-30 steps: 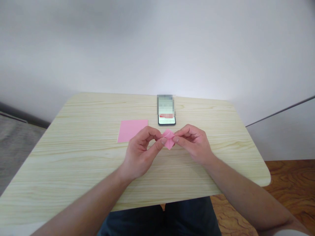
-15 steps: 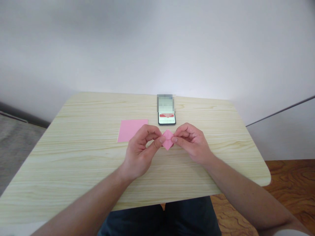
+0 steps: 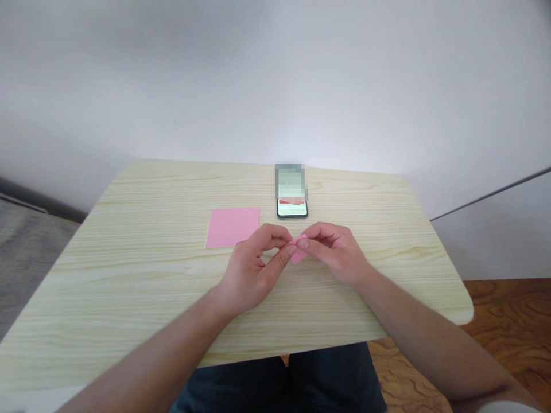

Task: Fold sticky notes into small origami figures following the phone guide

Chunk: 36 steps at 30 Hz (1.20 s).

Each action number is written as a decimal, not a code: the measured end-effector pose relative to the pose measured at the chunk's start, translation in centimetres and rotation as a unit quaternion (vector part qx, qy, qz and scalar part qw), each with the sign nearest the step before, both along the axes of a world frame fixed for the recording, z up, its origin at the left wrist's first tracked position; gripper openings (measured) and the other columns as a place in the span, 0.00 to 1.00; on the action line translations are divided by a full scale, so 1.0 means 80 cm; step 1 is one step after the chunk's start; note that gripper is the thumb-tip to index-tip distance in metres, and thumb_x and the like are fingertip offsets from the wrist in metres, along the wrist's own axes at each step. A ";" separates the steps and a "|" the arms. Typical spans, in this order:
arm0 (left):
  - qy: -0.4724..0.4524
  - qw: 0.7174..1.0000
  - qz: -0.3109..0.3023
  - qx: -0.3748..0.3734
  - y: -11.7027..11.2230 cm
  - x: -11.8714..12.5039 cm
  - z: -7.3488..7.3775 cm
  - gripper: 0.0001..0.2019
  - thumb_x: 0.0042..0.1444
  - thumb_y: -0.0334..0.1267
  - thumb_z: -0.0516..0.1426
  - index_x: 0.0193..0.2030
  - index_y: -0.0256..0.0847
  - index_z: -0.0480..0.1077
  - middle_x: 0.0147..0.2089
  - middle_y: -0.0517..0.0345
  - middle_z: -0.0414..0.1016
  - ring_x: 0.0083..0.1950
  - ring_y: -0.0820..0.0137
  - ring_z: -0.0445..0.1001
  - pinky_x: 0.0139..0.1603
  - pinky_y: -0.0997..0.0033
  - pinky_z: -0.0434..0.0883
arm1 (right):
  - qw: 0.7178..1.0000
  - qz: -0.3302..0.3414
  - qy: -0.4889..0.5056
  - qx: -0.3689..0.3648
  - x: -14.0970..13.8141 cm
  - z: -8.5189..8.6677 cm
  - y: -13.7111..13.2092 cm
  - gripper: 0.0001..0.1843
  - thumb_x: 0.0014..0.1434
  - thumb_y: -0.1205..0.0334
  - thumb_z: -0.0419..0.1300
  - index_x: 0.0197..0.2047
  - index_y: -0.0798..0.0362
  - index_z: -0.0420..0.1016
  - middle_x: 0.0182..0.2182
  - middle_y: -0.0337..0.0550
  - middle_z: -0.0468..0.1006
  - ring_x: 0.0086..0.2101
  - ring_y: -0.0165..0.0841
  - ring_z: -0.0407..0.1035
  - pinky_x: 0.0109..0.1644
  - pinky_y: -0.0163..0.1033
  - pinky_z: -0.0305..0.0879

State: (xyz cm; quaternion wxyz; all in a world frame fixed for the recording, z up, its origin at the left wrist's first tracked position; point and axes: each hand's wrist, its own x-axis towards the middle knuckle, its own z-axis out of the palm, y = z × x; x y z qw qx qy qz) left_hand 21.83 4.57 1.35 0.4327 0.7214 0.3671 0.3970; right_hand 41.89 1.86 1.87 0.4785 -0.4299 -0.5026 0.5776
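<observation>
A small folded piece of pink paper (image 3: 298,256) is pinched between my two hands, just above the middle of the table. My left hand (image 3: 258,267) grips its left side with thumb and fingertips. On the other side, my right hand (image 3: 338,252) holds it between thumb and forefinger. The fingertips cover much of the paper, so its exact folded shape is partly hidden. Flat on the table, left of the folded piece, lies a pink square stack of paper (image 3: 232,226); my left hand is close to its lower right corner.
A phone (image 3: 293,210) with a lit, partly blurred screen lies beyond my hands. The light wood-grain table (image 3: 129,258) reaches a white wall (image 3: 275,86) at the back. My dark-trousered legs (image 3: 279,384) are under its front edge.
My hands have drawn closer together. The pink folded paper, a flat diamond earlier, is now tilted or squeezed narrower and more covered by my fingers.
</observation>
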 end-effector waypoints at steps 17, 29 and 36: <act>0.013 0.995 0.071 0.074 0.001 -0.004 0.001 0.06 0.61 0.39 0.64 0.43 0.43 0.79 0.41 0.55 0.82 0.42 0.66 0.79 0.45 0.67 0.76 | 0.999 -0.042 -0.009 -0.027 0.008 -0.008 0.008 0.10 0.58 0.53 0.72 0.36 0.50 0.84 0.33 0.39 0.86 0.34 0.30 0.78 0.42 0.35 0.73; 0.020 0.995 0.065 0.073 -0.001 -0.002 0.003 0.06 0.60 0.39 0.65 0.43 0.44 0.82 0.40 0.56 0.85 0.40 0.66 0.81 0.43 0.67 0.77 | 1.000 -0.017 -0.010 -0.017 0.003 -0.004 0.006 0.12 0.58 0.51 0.72 0.39 0.51 0.83 0.32 0.40 0.85 0.35 0.33 0.79 0.42 0.39 0.76; 0.008 0.998 0.046 0.036 0.000 -0.002 0.007 0.04 0.61 0.39 0.65 0.41 0.44 0.81 0.39 0.57 0.85 0.39 0.67 0.81 0.42 0.68 0.76 | 0.999 -0.012 -0.032 -0.001 0.002 -0.004 0.003 0.12 0.61 0.51 0.70 0.38 0.52 0.82 0.32 0.41 0.85 0.35 0.33 0.78 0.42 0.38 0.74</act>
